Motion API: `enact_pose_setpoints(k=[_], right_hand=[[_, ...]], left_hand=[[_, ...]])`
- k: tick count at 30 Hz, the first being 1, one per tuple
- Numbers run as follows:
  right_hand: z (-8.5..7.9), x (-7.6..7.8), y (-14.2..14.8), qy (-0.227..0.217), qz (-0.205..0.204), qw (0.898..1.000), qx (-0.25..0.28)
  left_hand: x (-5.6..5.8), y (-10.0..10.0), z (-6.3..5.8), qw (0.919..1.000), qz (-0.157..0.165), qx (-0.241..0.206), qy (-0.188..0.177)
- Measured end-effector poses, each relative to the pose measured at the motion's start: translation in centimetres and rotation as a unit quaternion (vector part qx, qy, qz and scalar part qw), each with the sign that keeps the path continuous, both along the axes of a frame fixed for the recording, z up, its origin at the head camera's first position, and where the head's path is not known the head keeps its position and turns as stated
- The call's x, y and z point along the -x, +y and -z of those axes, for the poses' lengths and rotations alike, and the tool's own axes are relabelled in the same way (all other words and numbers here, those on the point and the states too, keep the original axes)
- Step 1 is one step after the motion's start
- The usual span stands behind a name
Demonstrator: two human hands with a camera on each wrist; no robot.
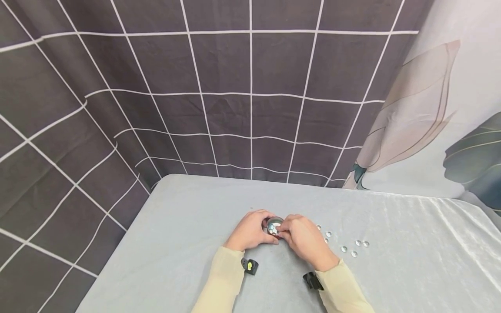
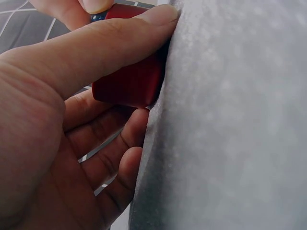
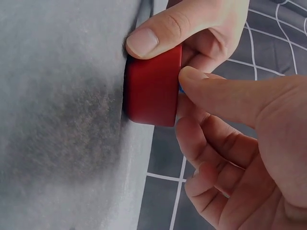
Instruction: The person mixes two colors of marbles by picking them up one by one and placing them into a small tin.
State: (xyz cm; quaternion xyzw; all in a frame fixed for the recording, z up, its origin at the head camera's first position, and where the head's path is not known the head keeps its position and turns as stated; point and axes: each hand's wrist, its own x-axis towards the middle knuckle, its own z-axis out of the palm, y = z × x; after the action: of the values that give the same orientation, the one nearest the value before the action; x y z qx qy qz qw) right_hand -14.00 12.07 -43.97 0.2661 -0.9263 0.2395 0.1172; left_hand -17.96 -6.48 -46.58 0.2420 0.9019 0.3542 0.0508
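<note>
A small red bowl (image 3: 152, 88) with a shiny silvery inside stands on the cloth-covered table. My left hand (image 1: 251, 229) holds it round the side, thumb on the near wall and fingers behind. Over the bowl's right rim, my right hand (image 1: 304, 237) pinches a small blue bead (image 2: 99, 16) between thumb and fingertips; most of the bead is hidden. Light, glassy pieces (image 1: 272, 228) show inside the bowl, partly covered by the right fingers. Several clear, flat glass beads (image 1: 344, 249) lie to the right of my right hand.
A pale grey velvety cloth (image 1: 176, 261) covers the table. Behind and to the left hangs a dark curtain (image 1: 223, 113) with white grid lines. At the right hangs a pale curtain (image 1: 419, 143) with a leaf print. Each wrist wears a black strapped device (image 1: 313, 281).
</note>
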Motion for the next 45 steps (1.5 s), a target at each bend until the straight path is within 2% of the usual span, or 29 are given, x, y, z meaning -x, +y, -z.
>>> enact_pose_setpoints(k=[9,19,45], right_hand=[[-0.01,0.06,-0.07,0.001,-0.009,1.000,-0.023],[-0.13,0.15,0.17,-0.009,-0.041,0.999,-0.031],[-0.05,-0.03,0.13,-0.011,-0.013,1.000,0.007]], left_hand=[[0.07,0.09,0.11,1.0000,-0.001,0.007,-0.004],[0.03,0.03,0.18,1.0000,0.001,0.000,-0.005],[0.09,0.09,0.16,1.0000,-0.002,0.007,-0.001]])
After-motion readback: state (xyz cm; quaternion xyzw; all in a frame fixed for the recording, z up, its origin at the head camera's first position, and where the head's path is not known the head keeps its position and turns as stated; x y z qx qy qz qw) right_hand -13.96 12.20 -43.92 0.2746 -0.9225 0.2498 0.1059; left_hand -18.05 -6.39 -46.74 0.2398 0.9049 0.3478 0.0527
